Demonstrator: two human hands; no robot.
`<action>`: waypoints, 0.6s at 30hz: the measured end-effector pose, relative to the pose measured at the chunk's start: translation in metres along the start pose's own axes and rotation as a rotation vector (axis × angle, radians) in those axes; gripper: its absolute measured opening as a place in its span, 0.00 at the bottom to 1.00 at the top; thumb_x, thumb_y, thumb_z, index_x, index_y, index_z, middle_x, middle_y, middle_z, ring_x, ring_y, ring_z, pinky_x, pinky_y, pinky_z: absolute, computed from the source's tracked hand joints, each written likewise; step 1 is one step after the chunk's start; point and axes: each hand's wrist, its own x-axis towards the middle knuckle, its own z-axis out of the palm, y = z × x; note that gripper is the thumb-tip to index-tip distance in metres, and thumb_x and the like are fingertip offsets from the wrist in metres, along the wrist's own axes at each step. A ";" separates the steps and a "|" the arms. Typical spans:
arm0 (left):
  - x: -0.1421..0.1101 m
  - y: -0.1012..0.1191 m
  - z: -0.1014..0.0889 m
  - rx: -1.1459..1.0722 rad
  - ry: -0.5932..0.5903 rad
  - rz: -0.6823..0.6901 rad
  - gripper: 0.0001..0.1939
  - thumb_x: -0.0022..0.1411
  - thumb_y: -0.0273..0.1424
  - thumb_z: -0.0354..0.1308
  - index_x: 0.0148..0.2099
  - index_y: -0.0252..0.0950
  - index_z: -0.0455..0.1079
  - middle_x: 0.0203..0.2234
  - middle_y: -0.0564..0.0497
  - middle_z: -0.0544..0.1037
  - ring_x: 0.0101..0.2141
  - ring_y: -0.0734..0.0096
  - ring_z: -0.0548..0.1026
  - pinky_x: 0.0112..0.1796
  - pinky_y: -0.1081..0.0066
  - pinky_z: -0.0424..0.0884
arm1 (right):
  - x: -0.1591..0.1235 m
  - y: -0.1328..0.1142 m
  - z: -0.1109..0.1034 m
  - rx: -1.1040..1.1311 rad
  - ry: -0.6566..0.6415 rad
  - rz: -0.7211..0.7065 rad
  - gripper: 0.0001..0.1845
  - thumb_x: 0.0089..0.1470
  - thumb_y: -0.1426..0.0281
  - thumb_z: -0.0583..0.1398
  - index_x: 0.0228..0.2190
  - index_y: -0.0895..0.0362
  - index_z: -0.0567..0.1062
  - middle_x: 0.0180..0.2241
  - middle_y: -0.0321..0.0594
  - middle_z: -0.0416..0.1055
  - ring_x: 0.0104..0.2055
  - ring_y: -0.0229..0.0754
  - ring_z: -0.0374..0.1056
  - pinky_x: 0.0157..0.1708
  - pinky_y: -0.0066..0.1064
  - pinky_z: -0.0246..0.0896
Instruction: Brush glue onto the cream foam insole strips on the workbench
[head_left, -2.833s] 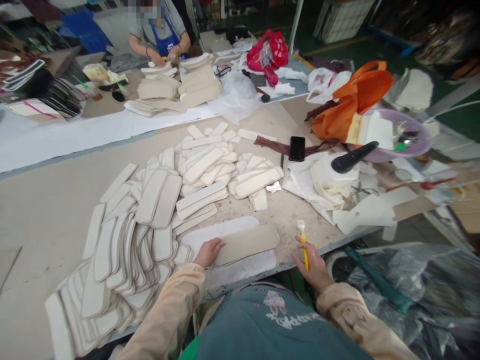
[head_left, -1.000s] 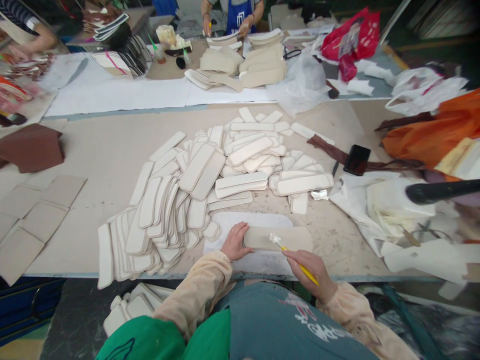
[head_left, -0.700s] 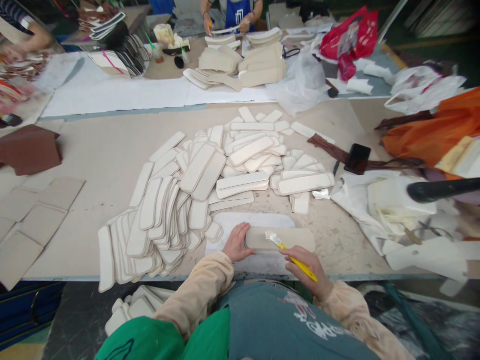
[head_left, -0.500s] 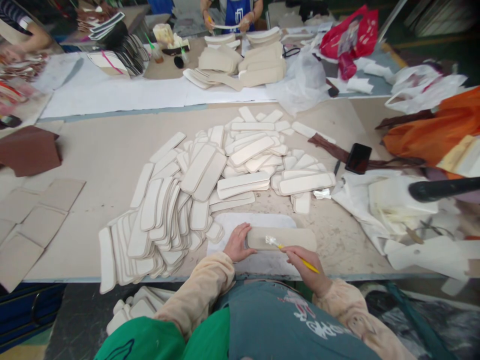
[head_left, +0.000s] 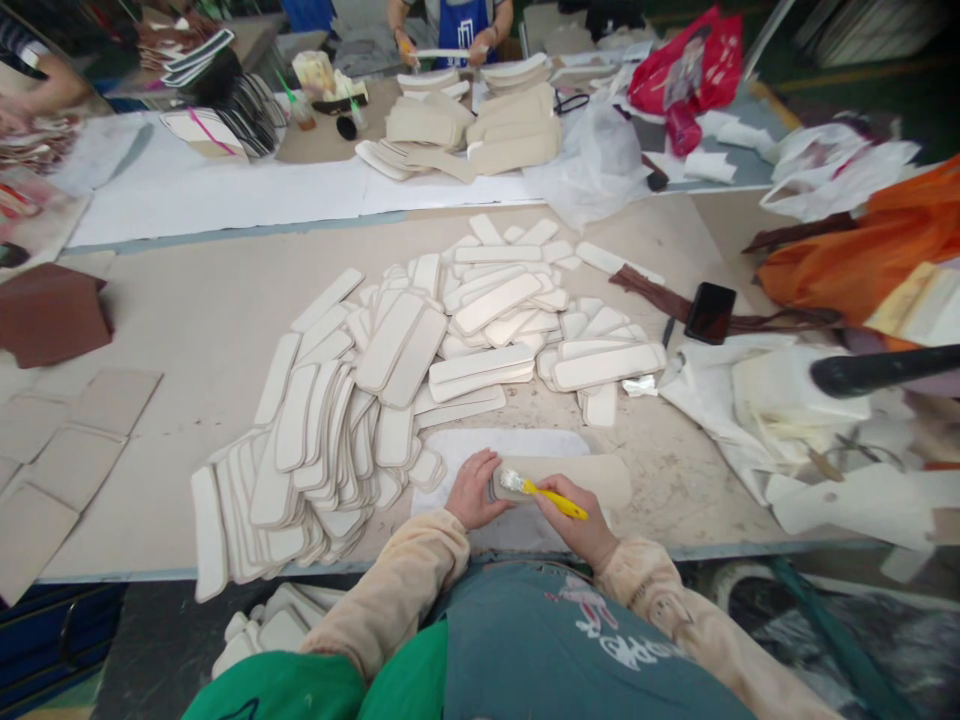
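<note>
My right hand (head_left: 581, 522) grips a brush (head_left: 559, 497) with a yellow handle. White paste coats its bristles, which touch the left part of a long, rounded beige panel (head_left: 585, 480). At that panel's left end, my left hand (head_left: 474, 490) holds the edge between thumb and fingers; the panel seems to lie on others like it. Beneath lies a white sheet (head_left: 517, 442). Just beyond and to the left spreads a big heap of similar pale panels (head_left: 401, 345), some fanned out in overlapping rows.
At right are a phone (head_left: 710, 312), a white tub (head_left: 780, 385) with a dark handle above it, and an orange cloth (head_left: 855, 250). Brown pieces (head_left: 52, 315) lie at left. Across the table, a person (head_left: 454, 30) handles a pale strip behind stacked panels (head_left: 517, 125).
My right hand has moved left with the brush, bringing its bristles from mid-panel close to my left hand. My left hand stays at the panel's end. The view has shifted slightly.
</note>
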 end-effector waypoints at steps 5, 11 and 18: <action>0.001 0.004 -0.001 0.043 0.000 -0.018 0.37 0.48 0.46 0.60 0.58 0.36 0.58 0.55 0.39 0.62 0.57 0.52 0.58 0.56 0.50 0.57 | 0.001 0.004 0.006 0.004 0.007 0.009 0.09 0.54 0.63 0.55 0.31 0.55 0.71 0.25 0.33 0.70 0.27 0.36 0.65 0.28 0.26 0.60; 0.003 0.005 -0.003 0.075 0.002 -0.005 0.35 0.49 0.46 0.59 0.57 0.36 0.59 0.55 0.40 0.63 0.57 0.53 0.59 0.56 0.51 0.58 | -0.009 0.018 -0.015 0.000 0.142 0.084 0.09 0.53 0.63 0.55 0.30 0.55 0.72 0.26 0.34 0.71 0.29 0.38 0.66 0.31 0.27 0.60; 0.004 0.002 -0.001 0.091 -0.002 0.015 0.34 0.51 0.44 0.58 0.58 0.37 0.57 0.56 0.40 0.62 0.58 0.54 0.58 0.56 0.51 0.57 | -0.029 0.050 -0.064 -0.071 0.363 0.229 0.11 0.52 0.60 0.56 0.30 0.55 0.71 0.25 0.34 0.70 0.28 0.39 0.66 0.30 0.28 0.61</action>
